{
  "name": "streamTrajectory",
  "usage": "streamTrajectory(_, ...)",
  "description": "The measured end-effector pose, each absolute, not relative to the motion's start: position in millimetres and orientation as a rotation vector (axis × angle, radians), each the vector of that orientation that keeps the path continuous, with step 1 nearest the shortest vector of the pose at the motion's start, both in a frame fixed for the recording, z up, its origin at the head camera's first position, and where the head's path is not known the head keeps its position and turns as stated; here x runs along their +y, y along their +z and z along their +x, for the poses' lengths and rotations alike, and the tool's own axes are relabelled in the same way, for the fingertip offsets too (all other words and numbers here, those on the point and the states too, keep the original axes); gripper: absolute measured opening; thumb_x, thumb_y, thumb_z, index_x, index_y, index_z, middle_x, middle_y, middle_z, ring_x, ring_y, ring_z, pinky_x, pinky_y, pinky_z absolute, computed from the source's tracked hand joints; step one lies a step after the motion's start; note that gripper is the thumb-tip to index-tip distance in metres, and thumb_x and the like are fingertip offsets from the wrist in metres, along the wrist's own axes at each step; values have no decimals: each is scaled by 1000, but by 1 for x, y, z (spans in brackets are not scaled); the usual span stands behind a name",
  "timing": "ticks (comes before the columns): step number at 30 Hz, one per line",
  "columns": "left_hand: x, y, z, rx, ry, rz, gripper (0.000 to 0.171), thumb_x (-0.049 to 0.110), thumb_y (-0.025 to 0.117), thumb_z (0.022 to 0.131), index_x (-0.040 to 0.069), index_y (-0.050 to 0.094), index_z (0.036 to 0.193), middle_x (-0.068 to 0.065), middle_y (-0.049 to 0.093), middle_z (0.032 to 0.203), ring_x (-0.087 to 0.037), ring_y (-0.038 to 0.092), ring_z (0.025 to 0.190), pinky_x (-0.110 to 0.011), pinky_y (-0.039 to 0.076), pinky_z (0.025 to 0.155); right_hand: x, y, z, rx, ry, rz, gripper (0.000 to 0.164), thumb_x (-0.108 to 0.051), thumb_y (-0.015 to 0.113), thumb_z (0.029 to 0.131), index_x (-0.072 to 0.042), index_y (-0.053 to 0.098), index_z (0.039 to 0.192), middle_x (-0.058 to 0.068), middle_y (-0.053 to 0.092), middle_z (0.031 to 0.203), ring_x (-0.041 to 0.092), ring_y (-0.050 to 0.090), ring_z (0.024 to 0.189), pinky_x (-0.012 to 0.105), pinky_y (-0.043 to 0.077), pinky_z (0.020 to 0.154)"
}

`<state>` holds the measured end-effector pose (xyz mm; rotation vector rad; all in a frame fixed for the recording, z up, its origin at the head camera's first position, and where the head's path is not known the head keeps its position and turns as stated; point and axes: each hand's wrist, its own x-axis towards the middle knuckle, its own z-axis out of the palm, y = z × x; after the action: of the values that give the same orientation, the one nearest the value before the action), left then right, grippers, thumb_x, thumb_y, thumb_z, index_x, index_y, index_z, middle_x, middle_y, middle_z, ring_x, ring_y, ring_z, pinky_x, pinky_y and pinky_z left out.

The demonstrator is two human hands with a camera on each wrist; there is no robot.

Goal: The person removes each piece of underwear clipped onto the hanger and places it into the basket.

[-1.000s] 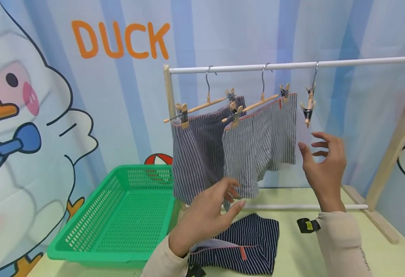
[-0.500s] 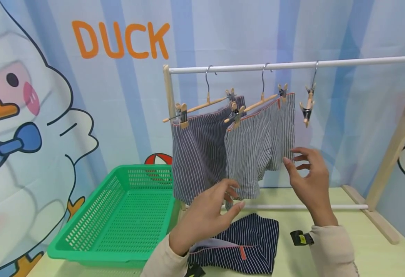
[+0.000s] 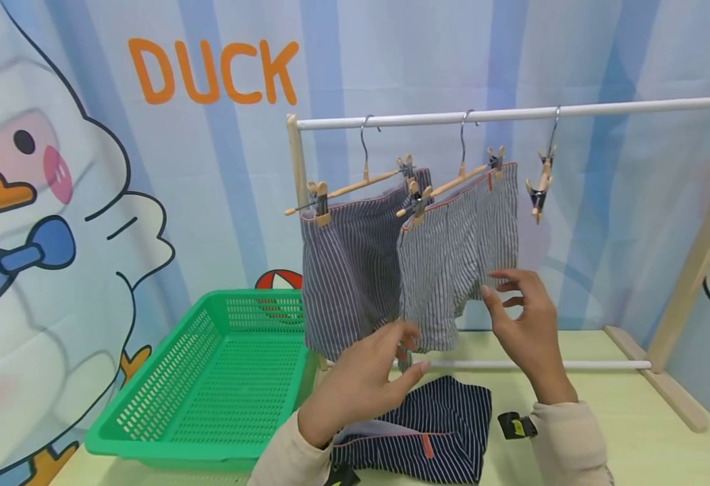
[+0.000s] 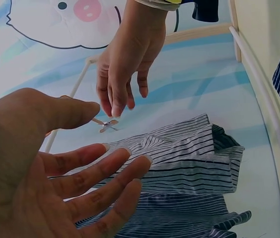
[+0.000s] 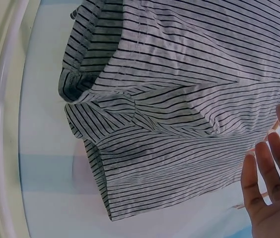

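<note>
Light grey striped shorts (image 3: 452, 250) hang from a wooden clip hanger (image 3: 452, 183) in the middle of the rack. Left of them, darker striped shorts (image 3: 345, 270) hang from another clip hanger (image 3: 361, 185). My left hand (image 3: 361, 378), fingers loosely bent, hovers just before the lower edges of both garments and holds nothing. By the right leg of the grey shorts is my right hand (image 3: 525, 324), thumb and fingers apart with nothing between them; whether it touches the cloth I cannot tell. Navy striped shorts (image 3: 452, 418) lie on the table, partly behind my left hand.
A green plastic basket (image 3: 148, 445) stands on the table at the left. A bare clip hanger (image 3: 540, 182) hangs at the right of the white rail (image 3: 622, 109). The rack's wooden post (image 3: 695, 256) and lower bar (image 3: 586, 365) bound the right side.
My right hand has moved left and down from below the bare hanger to the grey shorts' right leg. The grey shorts have shifted slightly on their hanger. My left hand has barely moved.
</note>
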<state>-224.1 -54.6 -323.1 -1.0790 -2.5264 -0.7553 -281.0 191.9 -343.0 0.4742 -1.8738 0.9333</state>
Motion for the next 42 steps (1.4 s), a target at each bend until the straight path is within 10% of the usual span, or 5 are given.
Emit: streamTrajectory(42, -47, -364, -241, -2972, -182, -1281, 69, 53, 58, 87, 11, 40, 139, -7, 50, 131, -16, 51, 111, -33, 49, 88, 182, -337, -270, -1933, 909, 542, 32, -6, 63, 88, -3, 56, 119, 14, 54, 113, 23, 53, 92, 40, 48, 67)
